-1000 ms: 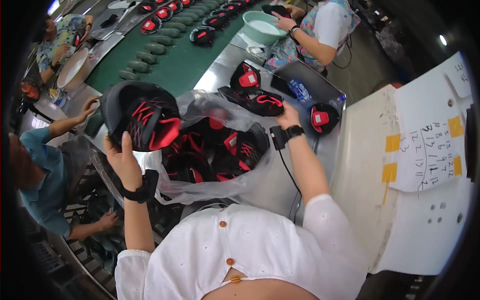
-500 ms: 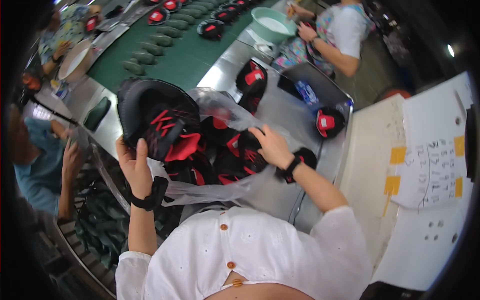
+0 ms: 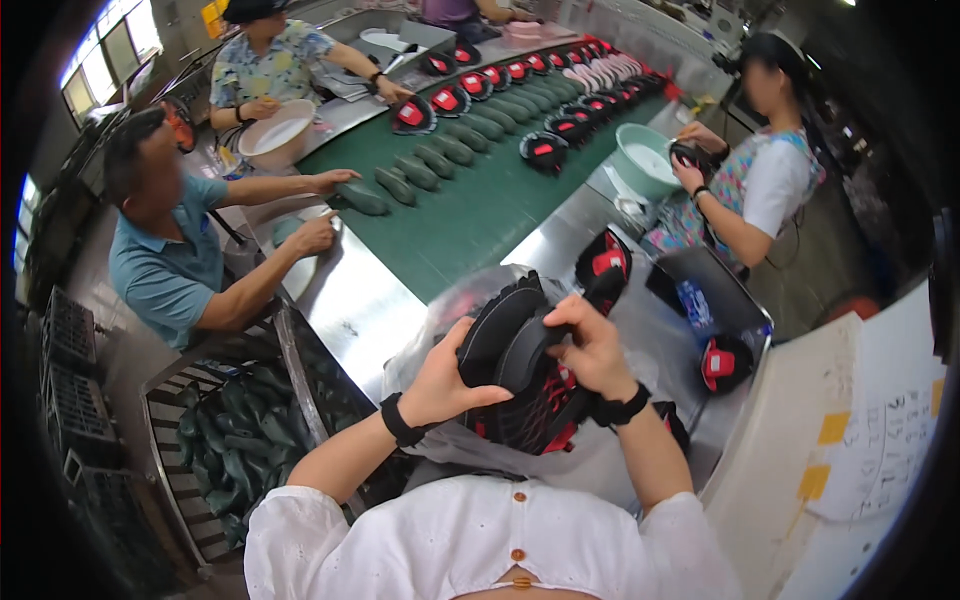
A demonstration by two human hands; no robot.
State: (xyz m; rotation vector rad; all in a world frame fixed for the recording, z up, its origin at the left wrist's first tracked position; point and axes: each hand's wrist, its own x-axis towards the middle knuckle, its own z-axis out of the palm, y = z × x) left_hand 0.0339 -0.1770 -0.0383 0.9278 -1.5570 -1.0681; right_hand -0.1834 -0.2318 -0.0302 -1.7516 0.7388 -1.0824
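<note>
Above a clear plastic bag [image 3: 425, 335], I hold black shoe uppers with red details in front of my body. My left hand [image 3: 440, 382] is closed around the side of a black shoe upper [image 3: 497, 325], thumb toward me. With fingers bent, my right hand [image 3: 597, 348] grips the top of a curved black piece [image 3: 522, 352] pressed against it. Whether that piece is a second upper or part of the same one, I cannot tell. More black and red uppers show below my hands, partly hidden by them.
Loose uppers lie by the grey bin [image 3: 715, 280] at right. A green conveyor belt [image 3: 400, 250] ahead carries rows of green shoe lasts [image 3: 435, 162] and uppers. Co-workers stand along both sides. A crate of lasts [image 3: 240, 450] is at lower left, a white board [image 3: 790, 430] at right.
My view has tilted up, showing more of the belt and co-workers. My hands have come together; the right has left the bag and now grips black upper material beside the left.
</note>
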